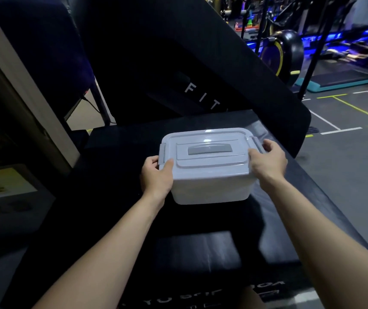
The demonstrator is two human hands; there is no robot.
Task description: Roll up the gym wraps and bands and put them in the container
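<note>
A pale grey plastic container (209, 186) with its lid on and a grey handle (209, 150) in the lid sits on a black padded bench (116, 175). My left hand (157, 176) grips its left side, thumb on the lid near the left latch. My right hand (267, 161) grips the right side by the right latch. No wraps or bands are visible; the container's inside is hidden by the lid.
The bench's raised black backrest (178, 70) with white letters stands right behind the container. A pillar (11, 85) is at the left. Far right on the gym floor are an exercise bike (283, 54) and a teal step platform (343, 80).
</note>
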